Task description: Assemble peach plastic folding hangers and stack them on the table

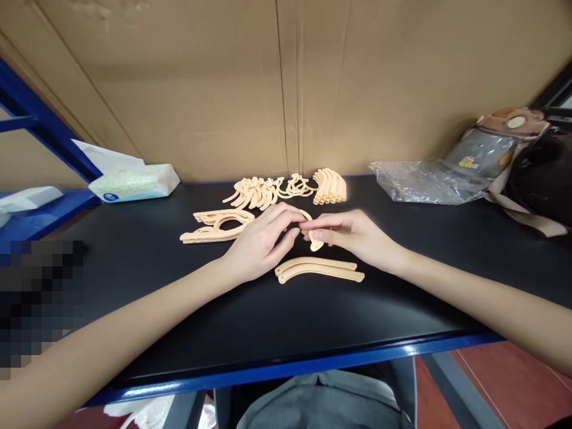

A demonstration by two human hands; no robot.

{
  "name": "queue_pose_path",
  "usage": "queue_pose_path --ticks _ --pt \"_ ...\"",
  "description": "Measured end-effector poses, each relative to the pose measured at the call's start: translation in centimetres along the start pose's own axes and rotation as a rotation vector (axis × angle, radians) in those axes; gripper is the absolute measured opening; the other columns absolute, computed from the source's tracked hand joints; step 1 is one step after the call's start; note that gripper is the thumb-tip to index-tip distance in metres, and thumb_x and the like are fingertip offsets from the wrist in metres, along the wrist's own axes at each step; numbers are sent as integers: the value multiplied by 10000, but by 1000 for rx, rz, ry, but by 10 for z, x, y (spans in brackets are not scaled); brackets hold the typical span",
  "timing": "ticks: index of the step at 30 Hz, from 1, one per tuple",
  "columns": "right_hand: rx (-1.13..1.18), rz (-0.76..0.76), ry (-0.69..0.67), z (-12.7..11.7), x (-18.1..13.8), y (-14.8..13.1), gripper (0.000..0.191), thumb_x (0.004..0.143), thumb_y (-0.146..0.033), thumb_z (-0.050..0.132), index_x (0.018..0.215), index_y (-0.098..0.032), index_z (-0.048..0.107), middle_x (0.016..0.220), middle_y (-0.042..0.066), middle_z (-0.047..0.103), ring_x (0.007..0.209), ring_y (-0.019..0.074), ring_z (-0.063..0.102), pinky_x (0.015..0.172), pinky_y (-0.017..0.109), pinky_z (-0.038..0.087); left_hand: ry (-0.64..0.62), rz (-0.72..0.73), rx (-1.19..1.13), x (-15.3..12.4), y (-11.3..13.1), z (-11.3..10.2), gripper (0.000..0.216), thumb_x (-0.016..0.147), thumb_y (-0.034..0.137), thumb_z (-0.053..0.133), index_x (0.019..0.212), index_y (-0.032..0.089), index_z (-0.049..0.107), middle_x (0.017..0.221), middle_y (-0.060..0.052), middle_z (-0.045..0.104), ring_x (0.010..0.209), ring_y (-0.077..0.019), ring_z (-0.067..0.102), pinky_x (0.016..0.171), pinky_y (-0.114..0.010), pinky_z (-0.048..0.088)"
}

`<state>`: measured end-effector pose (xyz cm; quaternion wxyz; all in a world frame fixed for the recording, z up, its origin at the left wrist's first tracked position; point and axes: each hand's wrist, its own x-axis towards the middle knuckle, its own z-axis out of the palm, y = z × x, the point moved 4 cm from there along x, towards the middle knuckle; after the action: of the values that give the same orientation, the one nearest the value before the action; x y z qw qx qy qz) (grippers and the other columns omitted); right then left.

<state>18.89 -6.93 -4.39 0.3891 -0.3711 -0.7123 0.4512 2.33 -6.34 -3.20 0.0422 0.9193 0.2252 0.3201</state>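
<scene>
Right hand [355, 234]: pinches beige curved piece [316, 244] between thumb and fingers | Left hand [264, 238]: fingertips beside piece, grip state cannot be determined | Piece position: between both hands, over black tabletop [286, 325], beyond two curved beige bars [319, 273] | Bars: side by side

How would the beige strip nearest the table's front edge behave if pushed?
The strip looks stiff: it holds a smooth curve. Its slim form suggests light weight. Probably slides or pivots on the tabletop; that bend should resist rolling.
</scene>
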Motion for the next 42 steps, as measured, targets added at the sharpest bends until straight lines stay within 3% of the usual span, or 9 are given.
queue_pose_path --ticks 4,7,10,13,21,29,37,42 --pt "64 59 101 -5 0 6 263 769 -334 705 991 -196 733 861 31 730 752 145 634 591 248 456 78 45 192 0 9 -7 174 927 176 473 1090 151 526 1087 -110 582 1059 -236 519 921 -398 418" --pt "75 22 179 -9 0 5 220 775 -318 700 945 -181 723 830 23 714 726 124 618 583 233 453 155 82 249 -1 19 -15 78 907 198 492 955 153 534 861 -66 576 794 -188 531 694 -313 446" --pt "61 -25 221 -11 1 3 198 783 -308 693 921 -166 697 836 19 683 720 110 598 579 224 457 18 293 346 -2 33 -12 164 907 244 495 753 188 498 670 -4 522 603 -147 461 514 -274 348" --pt "33 -52 208 -10 2 2 215 811 -301 664 984 -174 669 842 16 655 725 115 590 569 229 468 -159 440 444 -6 39 -3 237 921 271 481 699 189 494 642 5 534 590 -142 470 506 -284 327" --pt "-8 -57 175 -5 -1 1 183 826 -296 648 968 -181 659 868 24 656 749 128 603 608 256 497 -328 279 389 -6 23 13 246 923 303 461 708 187 493 682 -11 563 650 -152 528 529 -276 357" --pt "-29 -79 125 -1 0 3 144 852 -288 620 935 -179 665 901 24 676 782 125 606 636 253 470 -380 198 319 -6 20 14 207 925 334 474 798 176 515 784 -12 574 652 -137 559 529 -262 371" --pt "-36 -78 161 -2 0 3 151 843 -301 629 926 -181 669 873 20 672 767 128 603 620 254 456 -383 174 365 -6 18 15 243 944 367 447 839 165 533 894 -38 567 722 -152 569 531 -262 378" --pt "-38 -99 211 -5 0 3 134 828 -287 634 892 -180 681 819 7 654 713 118 576 632 263 453 -270 192 462 -5 20 13 185 916 279 458 786 172 536 890 -29 583 699 -140 557 500 -252 341"
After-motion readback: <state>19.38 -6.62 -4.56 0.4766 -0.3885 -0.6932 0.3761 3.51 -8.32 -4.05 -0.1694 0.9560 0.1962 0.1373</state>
